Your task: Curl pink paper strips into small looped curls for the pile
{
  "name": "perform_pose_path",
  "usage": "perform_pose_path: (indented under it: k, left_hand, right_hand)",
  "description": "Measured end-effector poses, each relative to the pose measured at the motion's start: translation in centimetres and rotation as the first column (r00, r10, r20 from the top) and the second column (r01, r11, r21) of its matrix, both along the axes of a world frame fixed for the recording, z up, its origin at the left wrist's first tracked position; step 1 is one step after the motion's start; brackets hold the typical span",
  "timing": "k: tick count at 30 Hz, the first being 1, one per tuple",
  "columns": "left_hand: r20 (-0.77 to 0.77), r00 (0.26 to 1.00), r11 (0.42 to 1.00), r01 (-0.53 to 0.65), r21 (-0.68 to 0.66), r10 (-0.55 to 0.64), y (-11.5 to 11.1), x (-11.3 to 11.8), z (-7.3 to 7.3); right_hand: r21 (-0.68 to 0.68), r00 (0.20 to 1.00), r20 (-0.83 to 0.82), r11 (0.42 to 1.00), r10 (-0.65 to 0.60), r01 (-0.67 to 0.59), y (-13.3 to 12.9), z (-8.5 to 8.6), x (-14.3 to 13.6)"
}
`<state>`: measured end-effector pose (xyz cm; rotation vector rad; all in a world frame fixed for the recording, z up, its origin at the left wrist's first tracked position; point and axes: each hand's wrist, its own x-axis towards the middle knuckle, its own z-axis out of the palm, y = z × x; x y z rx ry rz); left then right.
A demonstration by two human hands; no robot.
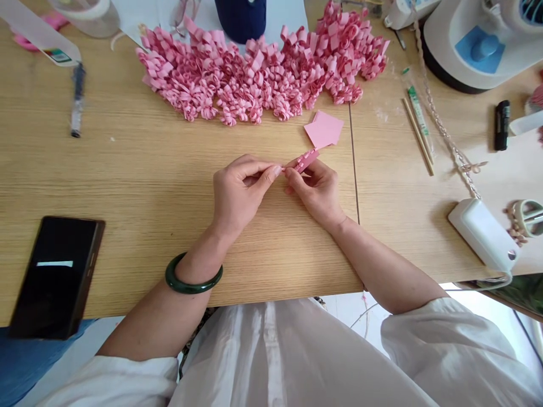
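Observation:
Between my two hands, above the wooden table, is a small piece of pink paper with a fringed, curled edge. My right hand is closed on its body, thumb in front. The thumb and forefinger of my left hand pinch at its left tip; exactly what they grip there is too small to make out. Just beyond my right fingers lies a short stack of flat pink paper pieces. Farther back spreads a long heap of curled pink paper flowers.
A dark blue cup stands behind the heap. At the left are a phone and a pen. On the right lie sticks, a black marker, a white power bank-like box with a chain, and a white fan-like appliance.

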<state>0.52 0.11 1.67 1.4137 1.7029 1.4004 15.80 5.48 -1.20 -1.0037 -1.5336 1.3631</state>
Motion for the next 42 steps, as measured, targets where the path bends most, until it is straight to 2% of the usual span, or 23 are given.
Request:
perform_pose_path:
  k: [13,20,32,42]
  left_hand:
    - [-0.043,0.999,0.998,0.024,0.065,-0.021,-0.06,-0.05,-0.39]
    - [-0.050,0.999,0.997,-0.007,0.072,0.010,-0.09,0.03,-0.51]
    - [0.008,1.000,0.994,-0.023,0.105,0.023,0.01,-0.02,-0.73]
    - [0.083,0.995,0.996,-0.067,0.051,0.062,0.13,0.01,-0.86]
  right_hand:
    - [-0.014,1.000,0.011,1.000,0.023,-0.023,0.05,0.14,0.03]
    - [-0.002,0.999,0.020,0.999,0.032,-0.032,0.14,0.08,0.00]
    - [0.046,0.997,0.011,0.996,0.078,-0.078,0.27,-0.04,0.06]
    - [0.027,0.997,0.015,0.997,0.075,-0.076,0.23,-0.14,0.18]
